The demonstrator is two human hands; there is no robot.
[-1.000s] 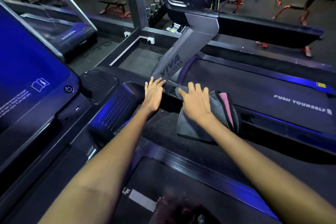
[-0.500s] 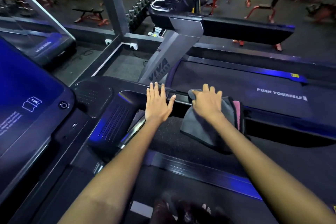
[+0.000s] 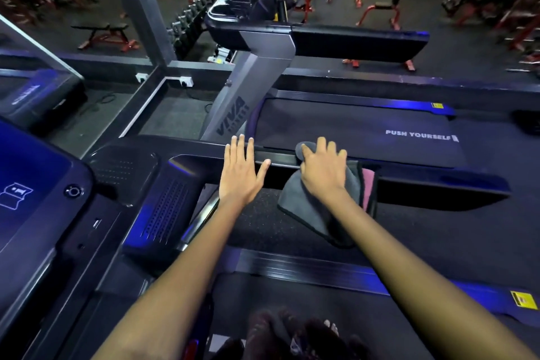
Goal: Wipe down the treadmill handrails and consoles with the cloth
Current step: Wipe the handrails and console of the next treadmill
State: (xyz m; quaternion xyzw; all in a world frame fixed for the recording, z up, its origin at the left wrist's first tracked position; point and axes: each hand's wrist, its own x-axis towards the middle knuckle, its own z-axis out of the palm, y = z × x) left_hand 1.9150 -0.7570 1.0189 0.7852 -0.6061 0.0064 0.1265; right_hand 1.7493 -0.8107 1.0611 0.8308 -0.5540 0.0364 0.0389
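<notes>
A grey cloth (image 3: 309, 207) with a pink inner side hangs draped over the black right handrail (image 3: 432, 188) of my treadmill. My right hand (image 3: 324, 172) lies flat on top of the cloth, fingers spread, pressing it onto the rail. My left hand (image 3: 241, 172) rests flat on the same rail just left of the cloth, fingers straight. The console (image 3: 35, 184) with its blue screen fills the left edge, and a perforated black panel (image 3: 163, 207) sits between it and the rail.
A second treadmill (image 3: 350, 128) marked "PUSH YOURSELF" stands just beyond the rail, its grey upright (image 3: 248, 90) and handrail (image 3: 359, 42) rising behind my hands. Red weight benches and racks fill the gym floor further back. My feet (image 3: 292, 333) show at the bottom edge.
The view has tilted and both hands have shifted slightly right along the rail. My left hand's fingers have spread flatter, while the cloth stays under my right hand.
</notes>
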